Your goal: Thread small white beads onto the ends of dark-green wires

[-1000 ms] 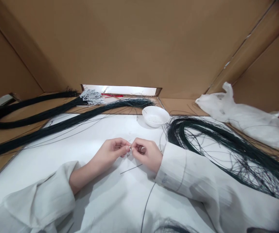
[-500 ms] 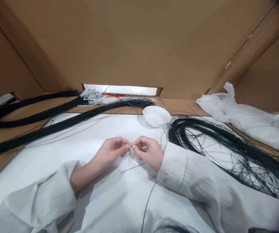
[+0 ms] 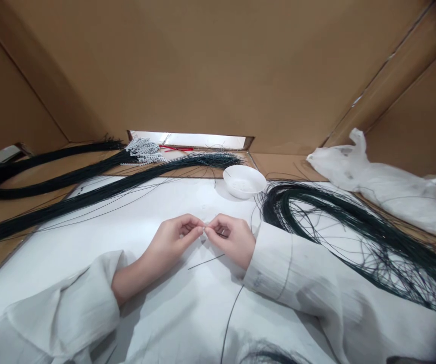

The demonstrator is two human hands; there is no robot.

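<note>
Above the middle of the white work surface (image 3: 100, 215), my two hands meet fingertip to fingertip. My left hand (image 3: 178, 235) is closed in a pinch, and what lies in its fingertips is too small to make out. My right hand (image 3: 233, 237) is also pinched shut, with a bit of dark cord showing between thumb and fingers. Below the right hand, a thin dark cord (image 3: 206, 262) sticks out toward the left. Another length of cord (image 3: 230, 323) runs from under the right cuff down to the near edge.
A white bowl (image 3: 244, 182) with tiny pieces stands behind my hands. Bundles of dark cord lie at left (image 3: 89, 194) and right (image 3: 373, 222). White beaded ends (image 3: 144, 151), a red item (image 3: 176, 148) and a plastic bag (image 3: 388, 182) sit along the cardboard wall (image 3: 218, 65).
My left fingers have closed in more, and the small yellowish bit seen between the fingertips no longer shows. Both hands stay in nearly the same place.
</note>
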